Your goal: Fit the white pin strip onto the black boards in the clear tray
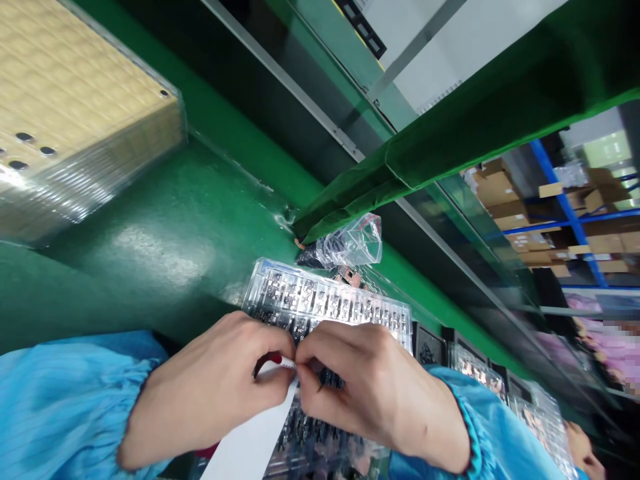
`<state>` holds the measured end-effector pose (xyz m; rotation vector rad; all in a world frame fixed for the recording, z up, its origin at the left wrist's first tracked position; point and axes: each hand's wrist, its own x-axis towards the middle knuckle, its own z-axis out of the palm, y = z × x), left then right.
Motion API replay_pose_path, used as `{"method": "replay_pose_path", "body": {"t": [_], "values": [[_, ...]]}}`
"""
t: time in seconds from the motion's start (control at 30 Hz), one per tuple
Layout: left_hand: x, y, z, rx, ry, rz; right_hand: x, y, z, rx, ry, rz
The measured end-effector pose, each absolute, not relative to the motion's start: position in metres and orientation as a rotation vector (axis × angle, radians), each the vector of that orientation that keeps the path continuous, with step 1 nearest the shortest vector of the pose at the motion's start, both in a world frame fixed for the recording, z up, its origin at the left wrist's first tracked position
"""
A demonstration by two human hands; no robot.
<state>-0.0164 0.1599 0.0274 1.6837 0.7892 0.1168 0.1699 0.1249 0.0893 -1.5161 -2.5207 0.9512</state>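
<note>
In the head view, the left hand (210, 383) and the right hand (380, 393) are brought together in a narrow pinch on a small red-and-white piece (280, 363) (its exact kind cannot be told). The piece is held directly over a clear blister tray (325, 307) of dark electronic parts, and a white paper strip (250, 433) is seen running down below it. The tray is laid on a green table (150, 250). A clear plastic bag (355, 243) is placed just beyond the tray, and a stack of gold-toned circuit boards (75, 100) is seen at upper left. Further clear trays (477, 370) are lined up to the right. Cardboard boxes (500, 190) are stored on blue shelving (567, 213) in the distance. Light-blue sleeves (65, 393) are worn on both arms.
</note>
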Motion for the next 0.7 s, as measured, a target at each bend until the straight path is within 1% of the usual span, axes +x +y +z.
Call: {"method": "replay_pose_path", "body": {"t": [0.1,0.3,0.37,0.47,0.57,0.7], "values": [[-0.016,0.158,0.024,1.692,0.774,0.143,0.170,0.126,0.088,-1.503,-2.540,0.932],[-0.014,0.162,0.026,1.700,0.776,0.166,0.170,0.128,0.084,-1.447,-2.614,0.786],[-0.016,0.162,0.027,1.700,0.778,0.151,0.171,0.130,0.084,-1.426,-2.607,0.806],[-0.022,0.154,0.024,1.752,0.845,0.127,0.174,0.141,0.083,-1.448,-2.499,0.958],[-0.032,0.142,0.017,1.882,0.896,0.137,0.177,0.159,0.078,-1.498,-2.392,1.064],[-0.038,0.138,0.013,2.246,0.775,0.225,0.178,0.181,0.060,-1.572,-2.530,0.945]]}}
